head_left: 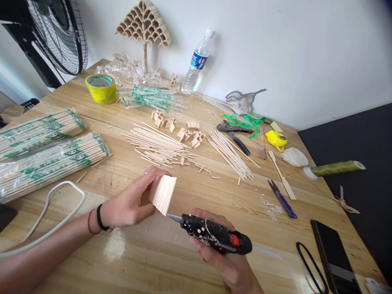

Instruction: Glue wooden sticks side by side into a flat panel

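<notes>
Between the thumb and fingers of my left hand (134, 201) is a small block of short wooden sticks (163, 193), held up over the table. My right hand (216, 249) is wrapped round a black glue gun (214, 234) spotted with pale bits, a small red light on its side. The gun's metal nozzle points left and meets the block's lower edge, or is very close to it. Just beyond the hands lie a loose pile of thin sticks (156, 145) and several small stick pieces (184, 134).
Bagged sticks (55, 163) and a white cable (65, 184) lie left. Yellow tape (101, 89), a bottle (197, 61) and a stick tree (143, 24) stand behind. Right are pliers (234, 128), purple scissors (283, 200) and a phone (335, 257). A fan (58, 32) is back left.
</notes>
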The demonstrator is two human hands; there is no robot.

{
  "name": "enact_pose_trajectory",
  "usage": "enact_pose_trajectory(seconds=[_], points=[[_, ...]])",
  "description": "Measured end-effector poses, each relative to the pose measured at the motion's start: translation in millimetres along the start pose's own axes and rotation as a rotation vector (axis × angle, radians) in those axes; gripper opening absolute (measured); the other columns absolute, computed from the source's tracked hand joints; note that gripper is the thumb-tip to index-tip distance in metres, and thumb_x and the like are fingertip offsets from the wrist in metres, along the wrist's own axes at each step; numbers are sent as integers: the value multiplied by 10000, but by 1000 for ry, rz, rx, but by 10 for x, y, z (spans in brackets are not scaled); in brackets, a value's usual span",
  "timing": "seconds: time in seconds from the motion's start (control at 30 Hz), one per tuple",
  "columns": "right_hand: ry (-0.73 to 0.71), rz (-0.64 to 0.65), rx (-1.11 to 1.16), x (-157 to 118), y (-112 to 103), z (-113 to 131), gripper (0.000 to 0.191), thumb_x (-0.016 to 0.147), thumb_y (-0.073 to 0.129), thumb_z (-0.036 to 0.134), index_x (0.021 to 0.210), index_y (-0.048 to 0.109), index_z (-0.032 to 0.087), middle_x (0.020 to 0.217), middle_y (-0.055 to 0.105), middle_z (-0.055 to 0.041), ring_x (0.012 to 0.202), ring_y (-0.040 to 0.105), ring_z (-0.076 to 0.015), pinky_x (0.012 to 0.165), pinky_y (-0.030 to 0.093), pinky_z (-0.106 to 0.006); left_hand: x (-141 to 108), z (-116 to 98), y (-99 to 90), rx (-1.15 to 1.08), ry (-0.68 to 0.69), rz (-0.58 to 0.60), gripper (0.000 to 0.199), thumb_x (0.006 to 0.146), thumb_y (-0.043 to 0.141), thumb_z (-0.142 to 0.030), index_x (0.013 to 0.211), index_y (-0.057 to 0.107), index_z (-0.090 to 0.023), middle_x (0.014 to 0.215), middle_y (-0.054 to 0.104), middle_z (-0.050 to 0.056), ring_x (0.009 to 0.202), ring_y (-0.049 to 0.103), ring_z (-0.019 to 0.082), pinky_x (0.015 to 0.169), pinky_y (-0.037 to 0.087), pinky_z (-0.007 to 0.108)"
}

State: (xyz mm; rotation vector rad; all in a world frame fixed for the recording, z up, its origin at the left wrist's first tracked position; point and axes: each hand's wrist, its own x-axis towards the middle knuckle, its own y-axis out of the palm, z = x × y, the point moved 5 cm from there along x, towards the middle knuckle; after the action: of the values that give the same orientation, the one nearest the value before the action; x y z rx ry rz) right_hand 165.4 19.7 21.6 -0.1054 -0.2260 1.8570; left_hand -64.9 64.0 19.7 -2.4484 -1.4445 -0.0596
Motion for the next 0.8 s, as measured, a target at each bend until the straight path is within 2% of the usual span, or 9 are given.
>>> enact_pose_trajectory(seconds=[0.13, 0.33, 0.6, 0.8], points=[[6, 31, 6, 4, 15, 1, 285, 922, 769, 496, 759, 753, 262, 682, 700, -49, 655, 679, -259, 628, 560, -368, 8, -15, 2, 7, -5, 6, 643, 825, 601, -23, 1416, 514, -259, 1331, 585, 79, 1229, 580, 275, 1073, 454, 443], [-7, 31, -27, 21, 16, 29, 322, 921, 761, 511, 721, 720, 263, 624, 659, -31, 570, 623, -227, 581, 538, -352, 11, 4, 6, -11, -18, 9, 644, 811, 598, -30, 1408, 517, -258, 1326, 584, 72, 1215, 590, 270, 1072, 461, 439], [1, 9, -38, 22, 21, 45, 329, 908, 767, 520, 709, 709, 265, 617, 634, -30, 571, 602, -227, 582, 542, -358, 2, 29, 9, -23, -38, 4, 641, 796, 626, -37, 1394, 531, -250, 1314, 598, 86, 1197, 604, 285, 1075, 481, 464], [24, 40, -40, 18, 20, 51, 328, 903, 764, 534, 704, 719, 277, 595, 604, -35, 580, 598, -245, 569, 521, -372, -1, 22, 11, -27, -38, 5, 626, 808, 638, -45, 1392, 534, -244, 1308, 600, 96, 1211, 594, 294, 1086, 475, 479]])
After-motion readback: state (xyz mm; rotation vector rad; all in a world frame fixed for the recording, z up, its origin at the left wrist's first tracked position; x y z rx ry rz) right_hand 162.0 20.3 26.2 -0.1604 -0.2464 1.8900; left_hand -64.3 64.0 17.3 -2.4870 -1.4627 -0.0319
